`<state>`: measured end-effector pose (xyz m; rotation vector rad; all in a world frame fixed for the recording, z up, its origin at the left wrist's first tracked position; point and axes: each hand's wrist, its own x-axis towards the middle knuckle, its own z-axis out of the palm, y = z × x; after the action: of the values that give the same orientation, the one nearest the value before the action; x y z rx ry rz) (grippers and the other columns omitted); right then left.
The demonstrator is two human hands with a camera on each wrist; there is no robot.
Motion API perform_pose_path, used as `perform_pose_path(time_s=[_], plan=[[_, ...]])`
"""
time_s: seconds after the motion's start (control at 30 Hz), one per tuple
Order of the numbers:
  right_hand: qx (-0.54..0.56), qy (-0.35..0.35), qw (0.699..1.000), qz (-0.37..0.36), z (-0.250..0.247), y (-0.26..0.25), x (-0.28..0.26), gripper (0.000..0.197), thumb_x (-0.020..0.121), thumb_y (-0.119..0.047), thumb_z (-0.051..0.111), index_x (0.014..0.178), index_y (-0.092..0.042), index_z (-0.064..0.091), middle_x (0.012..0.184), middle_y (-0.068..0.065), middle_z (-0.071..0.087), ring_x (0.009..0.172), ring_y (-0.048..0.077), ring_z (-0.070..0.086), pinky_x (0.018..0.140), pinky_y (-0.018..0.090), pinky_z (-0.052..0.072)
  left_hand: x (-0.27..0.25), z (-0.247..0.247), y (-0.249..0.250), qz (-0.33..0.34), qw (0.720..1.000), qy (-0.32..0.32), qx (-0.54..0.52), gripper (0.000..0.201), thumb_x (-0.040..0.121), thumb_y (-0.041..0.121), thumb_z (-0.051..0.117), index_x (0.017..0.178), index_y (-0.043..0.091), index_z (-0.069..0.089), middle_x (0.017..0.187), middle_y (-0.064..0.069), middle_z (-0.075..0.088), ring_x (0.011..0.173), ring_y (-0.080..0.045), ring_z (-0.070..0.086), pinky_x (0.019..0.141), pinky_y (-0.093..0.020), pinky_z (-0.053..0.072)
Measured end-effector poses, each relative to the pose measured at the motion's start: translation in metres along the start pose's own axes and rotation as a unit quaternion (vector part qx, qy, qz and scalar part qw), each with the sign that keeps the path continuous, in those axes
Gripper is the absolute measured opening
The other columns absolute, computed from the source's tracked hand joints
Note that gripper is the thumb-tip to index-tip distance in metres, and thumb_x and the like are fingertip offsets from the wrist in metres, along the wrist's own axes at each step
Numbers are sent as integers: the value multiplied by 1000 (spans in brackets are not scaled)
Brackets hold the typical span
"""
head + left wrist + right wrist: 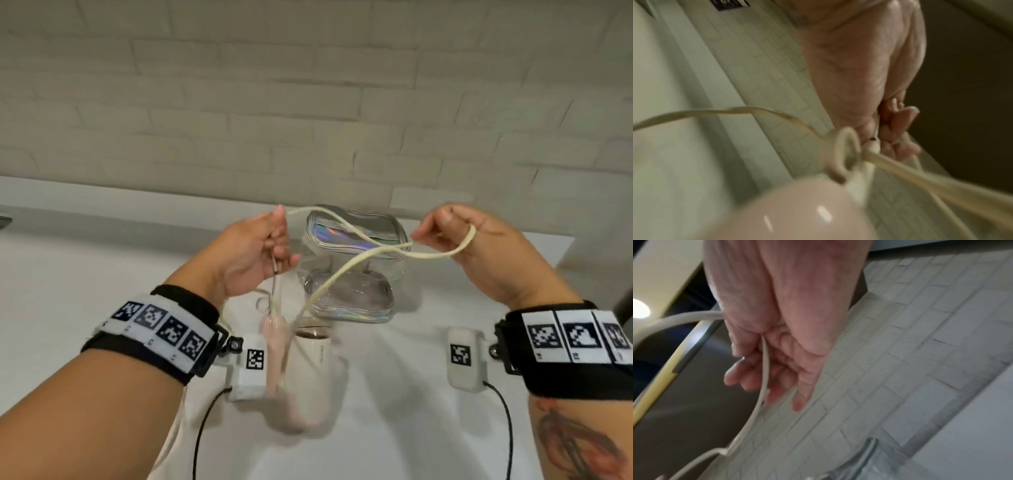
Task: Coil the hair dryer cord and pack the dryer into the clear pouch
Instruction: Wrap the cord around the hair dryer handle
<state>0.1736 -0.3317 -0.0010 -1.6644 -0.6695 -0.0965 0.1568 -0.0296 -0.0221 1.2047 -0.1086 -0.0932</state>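
A pale pink hair dryer hangs blurred below my left hand, over the white counter. That hand grips the cream cord just above the dryer's handle end. From there the cord runs up and across to my right hand, which pinches it and has a loop around its fingers. The clear pouch with iridescent trim stands on the counter behind the cord, between both hands. The left wrist view shows the dryer and cord close up. In the right wrist view the cord lies across curled fingers.
The white counter meets a pale brick-tile wall at the back. The counter ends at the right, beside something dark. A corner of the pouch shows low in the right wrist view.
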Motion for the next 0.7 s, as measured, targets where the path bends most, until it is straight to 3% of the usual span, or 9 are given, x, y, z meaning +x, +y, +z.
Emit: perform_pose_path(time_s=[0.07,0.13,0.27,0.33,0.43,0.5,0.57,0.63,0.7], plan=[[-52,-49,997,9,-1,14,-5,23,87,-39,59,81,-21,73,105,0,64,103,14,61,93,23,49,2,16,10,31,999,19,-22,40,99,36,44,64,16,39,50,5,30,42,-7,34,57,-25,52],[-148,-100,983,30,0,23,-8,12,86,-27,63,83,-30,75,108,-5,61,103,5,60,92,15,44,4,29,12,66,997,39,-4,37,99,35,45,67,16,41,51,6,33,42,-7,34,54,-24,49],[-347,-190,908,137,-4,39,-10,57,79,8,57,79,-48,68,91,-25,65,91,3,60,83,14,44,6,43,11,140,983,82,91,33,98,31,47,68,18,47,54,8,39,44,-8,34,56,-27,45],[-440,-201,855,187,-3,43,-10,64,76,9,46,94,-48,66,113,-17,65,108,8,58,92,20,44,6,44,10,160,975,75,133,35,97,32,49,63,21,50,56,7,40,45,-9,33,60,-30,45],[-485,-86,844,211,3,44,0,42,87,-5,44,116,-26,67,132,3,61,120,24,55,100,29,41,5,45,5,162,967,51,191,36,97,31,50,64,18,48,59,3,39,47,-11,36,69,-37,56],[-413,45,886,204,5,43,10,33,90,-23,45,107,-12,72,123,15,65,115,33,57,100,38,43,3,48,3,156,966,40,201,34,98,29,49,67,14,47,60,0,39,46,-12,37,74,-41,58],[-286,147,928,186,6,41,14,30,84,-38,53,83,-15,74,104,14,72,104,33,63,98,49,46,1,50,3,150,966,30,210,36,98,30,48,66,15,47,57,2,38,46,-12,36,68,-38,58],[-257,176,928,204,9,41,16,31,85,-43,59,74,-16,72,93,11,72,96,30,64,91,45,50,0,51,3,140,968,26,209,39,98,33,48,62,17,46,54,4,33,45,-12,31,53,-31,48],[-363,145,897,207,16,40,16,34,85,-43,62,72,-12,70,86,14,68,92,33,62,78,35,47,-2,54,3,127,975,28,178,41,98,34,47,60,18,44,54,3,29,45,-12,24,46,-26,30]])
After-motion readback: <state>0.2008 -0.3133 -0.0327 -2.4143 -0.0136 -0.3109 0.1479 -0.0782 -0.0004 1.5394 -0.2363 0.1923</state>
